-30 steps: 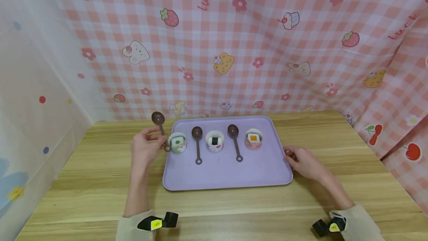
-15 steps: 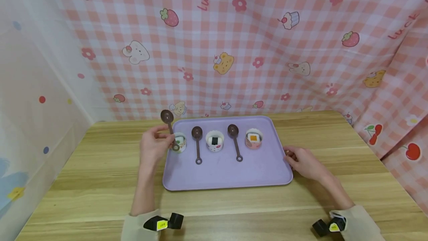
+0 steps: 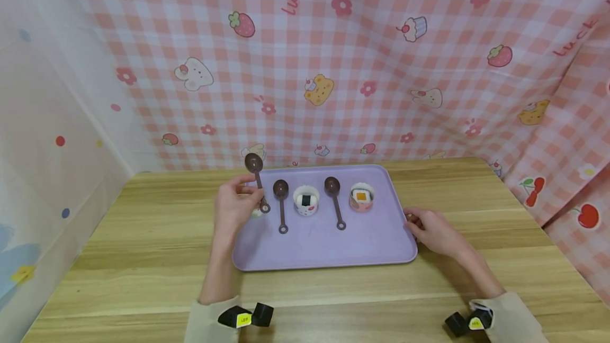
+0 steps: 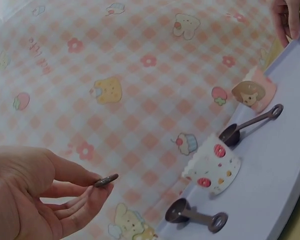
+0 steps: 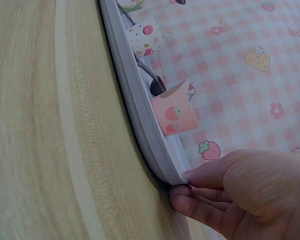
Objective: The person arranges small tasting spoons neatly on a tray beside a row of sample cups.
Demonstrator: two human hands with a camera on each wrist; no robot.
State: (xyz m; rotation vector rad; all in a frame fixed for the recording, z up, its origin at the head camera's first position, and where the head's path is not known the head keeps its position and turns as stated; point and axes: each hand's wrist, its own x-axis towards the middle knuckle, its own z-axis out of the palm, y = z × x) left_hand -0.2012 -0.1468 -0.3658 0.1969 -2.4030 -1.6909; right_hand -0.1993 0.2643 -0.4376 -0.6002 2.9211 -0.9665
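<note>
My left hand (image 3: 235, 202) pinches a brown measuring spoon (image 3: 254, 163) by its handle, bowl up and ring end down, above the left side of a lilac tray (image 3: 329, 250). That hand mostly hides the leftmost paper cup (image 3: 257, 214). In the left wrist view only a dark piece of the spoon handle (image 4: 106, 181) shows between thumb and fingers. My right hand (image 3: 434, 231) grips the tray's right edge, thumb on the rim and fingers below, as the right wrist view shows.
On the tray lie two more brown measuring spoons (image 3: 281, 189), one either side of a white cup (image 3: 306, 206) holding a black-banded white piece. Farther right stands a pink cup (image 3: 362, 205) with an orange-topped piece. A checked cloth (image 3: 305, 41) hangs behind the wooden table (image 3: 119, 258).
My left hand has carried the measuring spoon rightward, from beside the tray's left edge to over it, covering the leftmost cup. My right hand stays at the tray's edge.
</note>
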